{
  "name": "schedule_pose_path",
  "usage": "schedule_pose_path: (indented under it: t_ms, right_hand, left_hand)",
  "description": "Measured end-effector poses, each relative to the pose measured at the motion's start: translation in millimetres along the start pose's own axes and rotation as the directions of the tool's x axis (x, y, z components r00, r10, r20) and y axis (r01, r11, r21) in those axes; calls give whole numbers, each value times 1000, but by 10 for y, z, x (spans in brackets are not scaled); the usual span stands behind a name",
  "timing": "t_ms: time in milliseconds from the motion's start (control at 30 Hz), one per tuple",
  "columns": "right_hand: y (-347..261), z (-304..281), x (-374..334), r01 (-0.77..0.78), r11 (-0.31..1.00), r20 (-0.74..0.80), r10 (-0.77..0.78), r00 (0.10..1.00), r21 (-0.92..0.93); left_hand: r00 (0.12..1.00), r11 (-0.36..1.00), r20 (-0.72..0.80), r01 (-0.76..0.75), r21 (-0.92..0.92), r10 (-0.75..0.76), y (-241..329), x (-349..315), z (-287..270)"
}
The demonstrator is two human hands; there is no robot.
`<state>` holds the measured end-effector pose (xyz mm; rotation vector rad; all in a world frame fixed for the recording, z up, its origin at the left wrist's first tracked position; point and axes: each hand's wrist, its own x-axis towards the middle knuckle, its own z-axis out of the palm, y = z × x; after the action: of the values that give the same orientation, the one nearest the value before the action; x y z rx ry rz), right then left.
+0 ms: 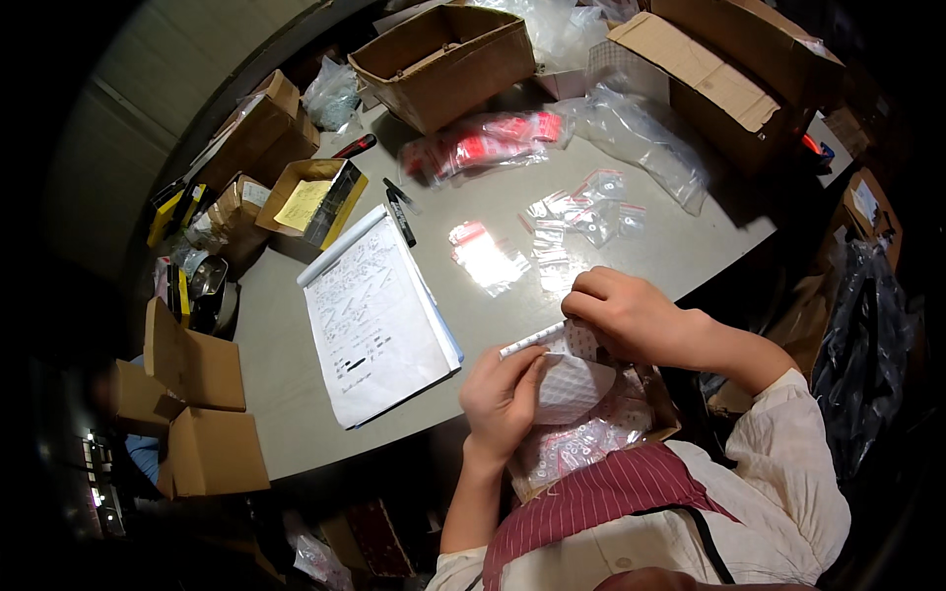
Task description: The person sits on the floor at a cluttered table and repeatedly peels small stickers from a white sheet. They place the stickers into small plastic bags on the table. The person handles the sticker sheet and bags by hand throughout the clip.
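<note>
Between my hands is a white sheet (574, 389) with a fine printed pattern, its far edge rolled or folded over. My left hand (501, 396) pinches its left end between thumb and fingers. The right end is gripped by my right hand (623, 307), whose fingers curl over the top. Under the sheet, close to my body, a cardboard box (670, 406) holds many small clear bags (581, 443) with small parts in them. Just beyond my hands lie more small zip bags (591, 212) and a stack of flat red-edged bags (485, 258), which shine in the light.
An open notepad (370, 315) with handwriting lies left on the grey table (296, 414), a black marker (401, 219) beside it. Farther back are red-and-clear packets (488, 146), a large plastic bag (645, 148) and open cardboard boxes (443, 74). Another open box (219, 448) stands at the left edge.
</note>
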<state>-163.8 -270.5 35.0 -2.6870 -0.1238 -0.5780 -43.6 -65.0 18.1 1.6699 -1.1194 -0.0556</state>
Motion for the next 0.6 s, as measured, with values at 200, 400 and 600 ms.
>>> schedule_pose_path:
  t_ms: [200, 400, 600]
  right_hand:
    - [-44, 196, -26, 83, 996, -33, -84, 996, -37]
    - [257, -5, 229, -195, 883, 90, 173, 981, 427]
    - [643, -137, 674, -635, 714, 522, 435, 733, 296]
  left_hand:
    - [947, 929, 3, 315, -196, -321, -146, -70, -32]
    - [876, 825, -72, 418, -380, -477, -404, -59, -215]
    - [869, 796, -110, 383, -468, -483, -533, -140, -288]
